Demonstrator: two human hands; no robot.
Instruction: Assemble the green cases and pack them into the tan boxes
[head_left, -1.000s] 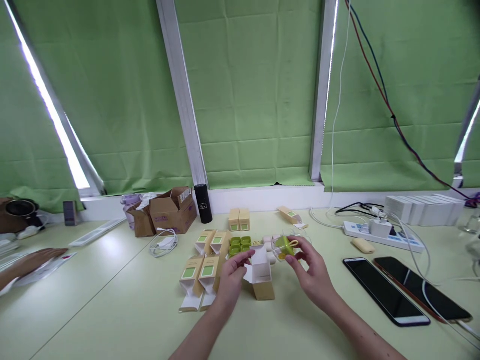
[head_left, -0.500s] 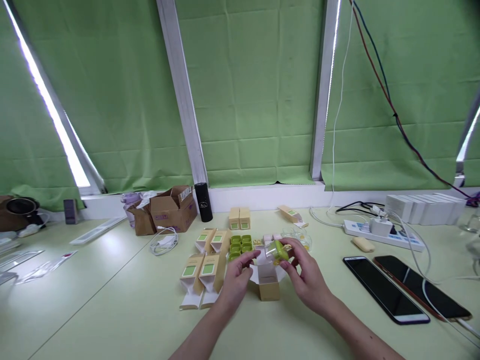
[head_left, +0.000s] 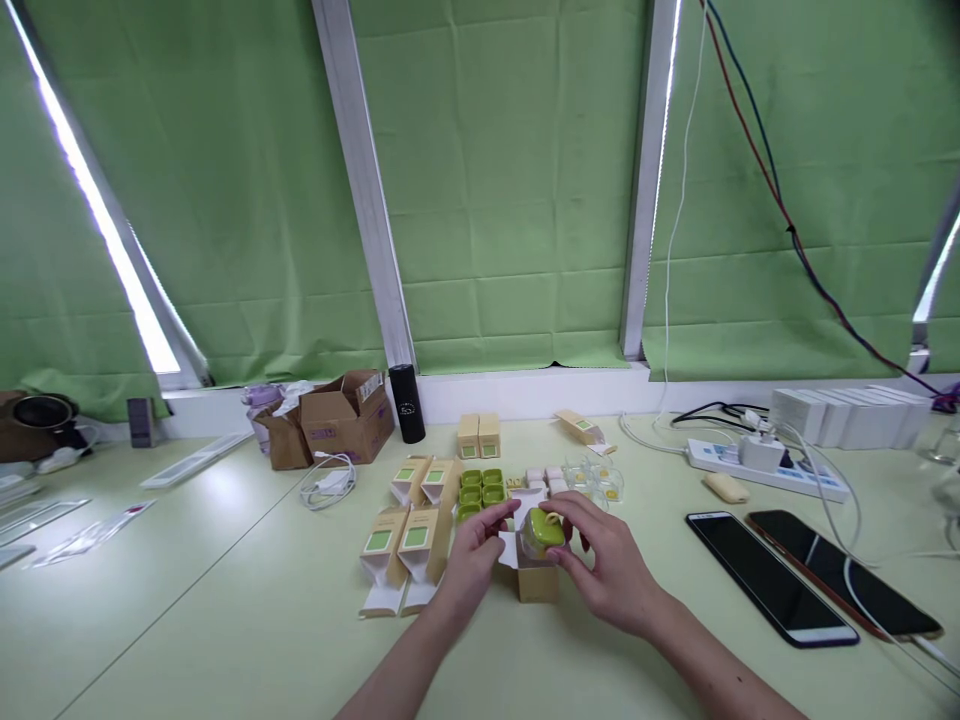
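Note:
My right hand (head_left: pixel 604 560) grips a small clear container with a green lid (head_left: pixel 546 527) and a pale loop on top. The container sits upright at the mouth of an open cardboard box (head_left: pixel 538 584) with white inner flaps. On the box's left side, my left hand (head_left: pixel 480 555) has its thumb and forefinger close to a white flap; whether they pinch it is not clear. Open boxes with green labels (head_left: pixel 417 535) stand left of my left hand. Green square lids (head_left: pixel 482 487), pale pink pieces (head_left: pixel 544 476) and clear containers (head_left: pixel 595 480) lie behind the hands.
Two closed boxes (head_left: pixel 478 437) and a lying box (head_left: pixel 580 427) are farther back. A black cylinder (head_left: pixel 406 404) and a brown carton (head_left: pixel 347 417) stand at the back left. Two phones (head_left: pixel 772 578) and a power strip (head_left: pixel 765 470) lie to the right.
My right hand has moved the container left and turned it from lying sideways to upright, lid up, over the open box. My left hand has hardly moved.

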